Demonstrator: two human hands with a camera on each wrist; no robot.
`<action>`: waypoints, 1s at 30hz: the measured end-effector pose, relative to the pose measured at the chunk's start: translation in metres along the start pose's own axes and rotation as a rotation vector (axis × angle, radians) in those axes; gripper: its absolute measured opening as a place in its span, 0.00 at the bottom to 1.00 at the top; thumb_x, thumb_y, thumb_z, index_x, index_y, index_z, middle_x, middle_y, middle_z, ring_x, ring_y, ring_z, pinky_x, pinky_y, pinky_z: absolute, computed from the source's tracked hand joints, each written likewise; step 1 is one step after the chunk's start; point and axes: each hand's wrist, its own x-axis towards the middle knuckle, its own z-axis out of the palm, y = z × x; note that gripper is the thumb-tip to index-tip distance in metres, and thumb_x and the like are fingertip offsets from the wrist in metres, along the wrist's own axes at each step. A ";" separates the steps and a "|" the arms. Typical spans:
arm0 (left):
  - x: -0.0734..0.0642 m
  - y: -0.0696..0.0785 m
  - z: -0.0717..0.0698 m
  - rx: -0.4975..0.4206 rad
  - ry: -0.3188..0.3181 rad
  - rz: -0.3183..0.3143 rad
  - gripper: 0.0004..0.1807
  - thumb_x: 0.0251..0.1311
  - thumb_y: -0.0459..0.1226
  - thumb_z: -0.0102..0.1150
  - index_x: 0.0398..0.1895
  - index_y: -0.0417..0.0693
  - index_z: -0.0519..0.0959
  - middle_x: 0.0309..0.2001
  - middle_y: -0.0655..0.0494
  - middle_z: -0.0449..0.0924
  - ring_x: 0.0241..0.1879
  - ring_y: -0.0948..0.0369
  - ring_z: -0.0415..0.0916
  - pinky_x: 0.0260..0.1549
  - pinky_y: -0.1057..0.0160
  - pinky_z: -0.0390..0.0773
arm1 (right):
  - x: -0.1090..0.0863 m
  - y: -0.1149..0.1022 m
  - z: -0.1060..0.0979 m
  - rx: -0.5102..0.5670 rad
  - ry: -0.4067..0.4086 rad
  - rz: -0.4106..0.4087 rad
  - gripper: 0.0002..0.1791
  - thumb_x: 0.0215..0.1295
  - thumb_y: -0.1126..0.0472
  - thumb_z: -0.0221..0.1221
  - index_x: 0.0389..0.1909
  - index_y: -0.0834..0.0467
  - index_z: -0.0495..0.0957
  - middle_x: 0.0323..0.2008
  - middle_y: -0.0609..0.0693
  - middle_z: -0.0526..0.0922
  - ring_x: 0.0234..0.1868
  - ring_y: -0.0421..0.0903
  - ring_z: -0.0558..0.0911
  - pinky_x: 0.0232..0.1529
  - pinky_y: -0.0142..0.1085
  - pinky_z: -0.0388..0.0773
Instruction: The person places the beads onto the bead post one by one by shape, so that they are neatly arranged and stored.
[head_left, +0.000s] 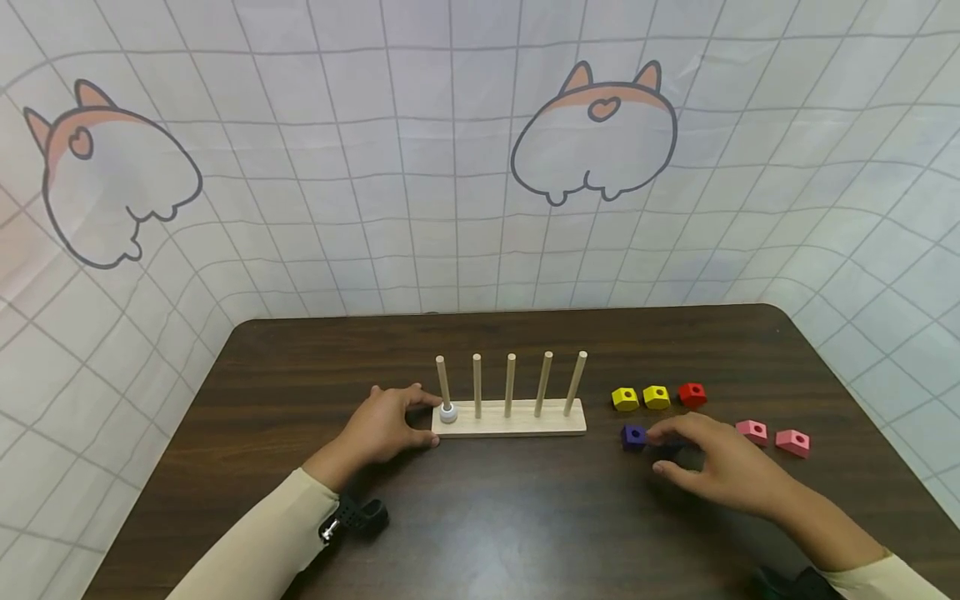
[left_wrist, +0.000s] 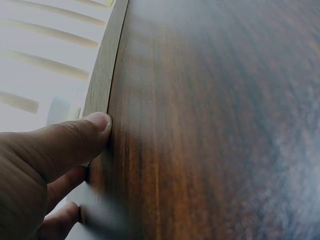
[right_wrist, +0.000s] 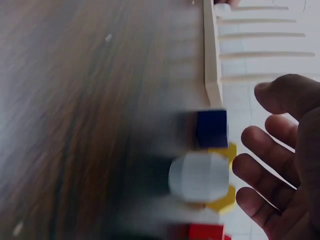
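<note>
A wooden peg board [head_left: 510, 423] with several upright pegs stands mid-table; a white bead [head_left: 448, 413] sits at the foot of its leftmost peg. My left hand [head_left: 386, 423] holds the board's left end, thumb [left_wrist: 99, 121] on the front edge and fingers at the back. Over the loose beads on the right, my right hand [head_left: 716, 462] hovers with fingers apart and nothing between them. A dark blue bead [head_left: 633, 437] lies just by its fingertips. In the right wrist view, a pale rounded bead [right_wrist: 199, 177] lies near the fingers; the hand hides it in the head view.
Behind the blue bead lie two yellow beads [head_left: 625, 399] and a red one [head_left: 692, 395]. Two pink beads [head_left: 792, 443] are right of my right hand. The dark wooden table [head_left: 510, 508] ends at the back against a white checked curtain [head_left: 450, 167].
</note>
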 end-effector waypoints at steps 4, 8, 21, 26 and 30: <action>-0.001 0.000 0.001 -0.004 0.001 -0.001 0.30 0.50 0.45 0.81 0.59 0.56 0.85 0.63 0.50 0.80 0.69 0.51 0.69 0.71 0.29 0.44 | -0.011 0.007 -0.001 -0.027 0.022 0.002 0.22 0.53 0.56 0.79 0.48 0.46 0.82 0.45 0.31 0.80 0.47 0.37 0.81 0.48 0.33 0.81; -0.001 -0.001 0.001 -0.007 0.004 -0.007 0.30 0.50 0.45 0.81 0.59 0.56 0.85 0.63 0.49 0.79 0.69 0.50 0.69 0.71 0.29 0.44 | -0.018 0.011 -0.002 -0.017 0.058 -0.019 0.22 0.50 0.59 0.80 0.46 0.48 0.83 0.45 0.33 0.80 0.48 0.39 0.80 0.52 0.21 0.72; -0.001 -0.003 0.001 -0.008 0.007 0.004 0.30 0.50 0.45 0.81 0.59 0.56 0.85 0.63 0.48 0.79 0.69 0.50 0.69 0.70 0.28 0.44 | -0.029 0.014 0.001 -0.056 0.031 -0.007 0.23 0.48 0.57 0.81 0.46 0.45 0.84 0.43 0.29 0.80 0.46 0.35 0.80 0.46 0.36 0.80; -0.001 -0.003 0.001 -0.013 0.010 0.005 0.30 0.50 0.45 0.81 0.59 0.57 0.85 0.63 0.48 0.79 0.69 0.50 0.69 0.70 0.28 0.44 | -0.031 0.017 0.002 -0.077 -0.004 0.000 0.22 0.49 0.56 0.80 0.45 0.43 0.84 0.42 0.26 0.79 0.45 0.33 0.78 0.45 0.40 0.81; -0.001 -0.002 0.001 -0.013 0.004 0.006 0.30 0.50 0.45 0.81 0.59 0.57 0.85 0.63 0.49 0.79 0.70 0.51 0.69 0.70 0.28 0.44 | -0.035 0.019 0.001 -0.099 0.003 -0.020 0.22 0.48 0.57 0.80 0.44 0.43 0.84 0.42 0.27 0.79 0.44 0.33 0.77 0.44 0.39 0.80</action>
